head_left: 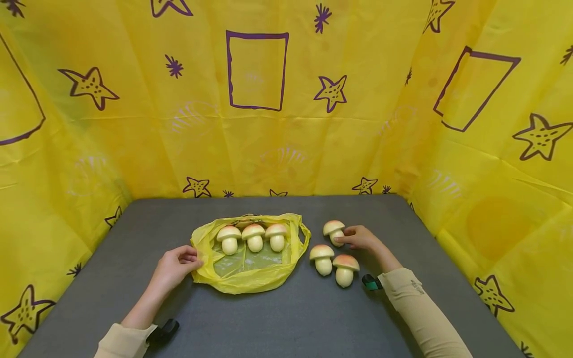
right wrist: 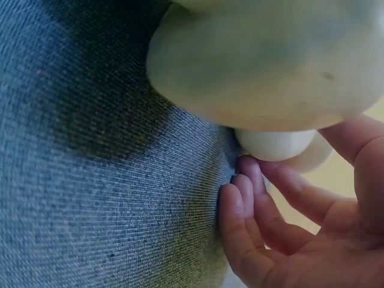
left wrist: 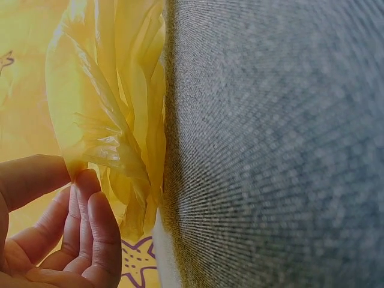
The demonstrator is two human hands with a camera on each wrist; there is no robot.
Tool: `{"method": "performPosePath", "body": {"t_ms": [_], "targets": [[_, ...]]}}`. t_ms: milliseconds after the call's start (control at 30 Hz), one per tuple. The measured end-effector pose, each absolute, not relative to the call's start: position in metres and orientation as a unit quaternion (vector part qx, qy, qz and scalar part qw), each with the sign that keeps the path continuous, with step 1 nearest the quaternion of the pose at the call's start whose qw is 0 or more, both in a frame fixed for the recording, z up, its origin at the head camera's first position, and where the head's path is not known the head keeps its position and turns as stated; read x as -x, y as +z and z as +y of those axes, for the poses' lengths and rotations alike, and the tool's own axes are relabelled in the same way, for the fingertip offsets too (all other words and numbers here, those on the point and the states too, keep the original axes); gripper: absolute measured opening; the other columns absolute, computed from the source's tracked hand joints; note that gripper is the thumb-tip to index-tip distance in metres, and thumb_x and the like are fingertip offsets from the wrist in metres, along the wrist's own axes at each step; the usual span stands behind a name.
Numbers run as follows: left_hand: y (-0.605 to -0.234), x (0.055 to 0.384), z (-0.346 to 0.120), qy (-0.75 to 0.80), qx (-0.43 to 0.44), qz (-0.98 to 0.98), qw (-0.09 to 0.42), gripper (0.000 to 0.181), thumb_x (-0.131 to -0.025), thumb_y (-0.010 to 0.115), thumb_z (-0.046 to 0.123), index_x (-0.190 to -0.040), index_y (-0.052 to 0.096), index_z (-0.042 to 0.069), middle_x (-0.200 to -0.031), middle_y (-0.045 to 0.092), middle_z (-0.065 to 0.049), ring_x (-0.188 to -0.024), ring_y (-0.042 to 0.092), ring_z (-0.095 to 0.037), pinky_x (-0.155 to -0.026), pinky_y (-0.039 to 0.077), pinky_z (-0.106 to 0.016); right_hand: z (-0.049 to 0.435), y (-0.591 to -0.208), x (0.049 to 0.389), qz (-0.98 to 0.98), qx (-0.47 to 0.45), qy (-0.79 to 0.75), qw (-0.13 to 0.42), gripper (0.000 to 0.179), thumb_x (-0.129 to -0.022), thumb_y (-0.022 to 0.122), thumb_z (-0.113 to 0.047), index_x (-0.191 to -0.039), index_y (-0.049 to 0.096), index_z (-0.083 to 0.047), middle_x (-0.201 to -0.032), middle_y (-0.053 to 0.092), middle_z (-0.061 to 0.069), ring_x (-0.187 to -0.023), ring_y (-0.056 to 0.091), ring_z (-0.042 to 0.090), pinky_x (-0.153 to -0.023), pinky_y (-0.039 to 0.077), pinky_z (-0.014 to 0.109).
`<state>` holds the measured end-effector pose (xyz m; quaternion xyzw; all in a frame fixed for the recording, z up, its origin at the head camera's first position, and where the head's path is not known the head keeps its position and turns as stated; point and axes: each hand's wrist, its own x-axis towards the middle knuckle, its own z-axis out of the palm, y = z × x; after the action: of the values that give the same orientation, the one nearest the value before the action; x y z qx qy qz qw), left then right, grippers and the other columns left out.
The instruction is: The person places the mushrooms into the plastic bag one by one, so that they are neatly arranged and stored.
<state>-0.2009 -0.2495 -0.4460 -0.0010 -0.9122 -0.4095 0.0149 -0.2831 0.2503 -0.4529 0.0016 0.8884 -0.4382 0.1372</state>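
Observation:
A yellow plastic bag [head_left: 250,286] lies on the table with its mouth spread wide, and three toy mushrooms [head_left: 254,241] sit in a row inside it. My left hand [head_left: 176,266] pinches the bag's left edge between thumb and fingertips; the left wrist view shows the thin, creased film [left wrist: 114,114] at the fingertips. To the right of the bag, my right hand [head_left: 361,238] grips the stem of a toy mushroom [head_left: 334,229] with a reddish cap. Two more mushrooms, one left [head_left: 322,257] and one right [head_left: 345,271], lie just in front. In the right wrist view a large pale mushroom cap [right wrist: 264,72] partly covers the held stem.
The dark grey table [head_left: 286,328] is enclosed at the back and sides by a yellow curtain [head_left: 286,134] with purple starfish and frames drawn on it. Black bands [head_left: 163,332] show at both wrists, below beige sleeves [head_left: 421,308].

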Motion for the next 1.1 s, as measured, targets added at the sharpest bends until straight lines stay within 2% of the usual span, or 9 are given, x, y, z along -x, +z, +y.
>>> {"method": "performPosePath", "body": {"t_ms": [200, 467, 667, 867, 1100], "targets": [[-0.4469, 0.2031, -0.2503, -0.406, 0.001, -0.914, 0.019, 0.029, -0.081, 0.074, 0.019, -0.102, 0.064, 0.002, -0.092, 0.067, -0.008, -0.078, 0.059, -0.014, -0.065, 0.048, -0.021, 0.2496, -0.4531, 0.284, 0.89, -0.001, -0.435, 0.138, 0.052, -0.084, 0.071, -0.029, -0.117, 0.057, 0.008, -0.116, 0.06, 0.021, -0.097, 0.061, 0.023, -0.075, 0.054, 0.033], [-0.4447, 0.2027, -0.2491, -0.411, 0.009, -0.911, 0.031, 0.03, -0.08, 0.075, 0.019, -0.101, 0.064, 0.0, -0.091, 0.067, -0.009, -0.077, 0.06, -0.013, -0.064, 0.048, -0.02, 0.2484, -0.4491, 0.2838, 0.881, -0.004, -0.45, 0.145, 0.044, -0.085, 0.071, -0.027, -0.111, 0.059, 0.006, -0.106, 0.061, 0.014, -0.094, 0.061, 0.022, -0.077, 0.054, 0.034], [-0.4451, 0.2014, -0.2485, -0.416, 0.009, -0.908, 0.039, 0.028, -0.08, 0.075, 0.017, -0.1, 0.065, 0.0, -0.09, 0.069, -0.01, -0.076, 0.061, -0.012, -0.064, 0.048, -0.02, 0.2488, -0.4496, 0.2827, 0.867, -0.014, -0.474, 0.154, 0.047, -0.085, 0.07, -0.026, -0.112, 0.057, 0.01, -0.109, 0.061, 0.018, -0.096, 0.065, 0.024, -0.081, 0.055, 0.035], [-0.4459, 0.2012, -0.2483, -0.419, 0.006, -0.907, 0.04, 0.027, -0.08, 0.075, 0.017, -0.1, 0.066, 0.001, -0.09, 0.069, -0.01, -0.075, 0.061, -0.012, -0.064, 0.048, -0.02, 0.2522, -0.4506, 0.2814, 0.84, -0.019, -0.517, 0.166, 0.046, -0.087, 0.068, -0.02, -0.113, 0.054, 0.015, -0.104, 0.061, 0.013, -0.09, 0.066, 0.018, -0.082, 0.054, 0.034], [-0.4451, 0.2006, -0.2478, -0.42, 0.002, -0.907, 0.039, 0.028, -0.08, 0.075, 0.017, -0.1, 0.066, 0.001, -0.091, 0.069, -0.01, -0.076, 0.061, -0.012, -0.064, 0.048, -0.02, 0.2558, -0.4486, 0.2756, 0.816, -0.028, -0.553, 0.164, 0.062, -0.089, 0.065, -0.017, -0.128, 0.038, 0.023, -0.118, 0.055, 0.028, -0.09, 0.065, 0.018, -0.084, 0.054, 0.035]]}}
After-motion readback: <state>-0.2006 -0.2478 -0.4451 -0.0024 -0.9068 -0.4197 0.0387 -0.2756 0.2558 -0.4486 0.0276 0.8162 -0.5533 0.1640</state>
